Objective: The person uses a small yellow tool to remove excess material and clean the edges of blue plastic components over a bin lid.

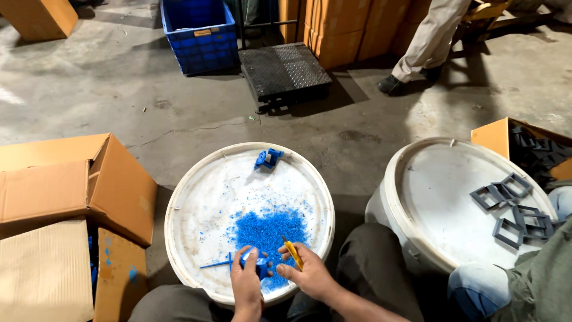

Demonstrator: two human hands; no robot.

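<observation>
The white drum lid [179,203] carries a heap of blue shavings [268,229]. Above it, the left hand [246,285] grips a small blue plastic part [257,262], likely light and rigid; the right hand [304,275] pinches a yellow knife [292,252].

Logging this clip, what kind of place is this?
Probably a small factory or warehouse floor: stacked cartons, a blue crate, and a drum lid covered in blue plastic shavings.
</observation>
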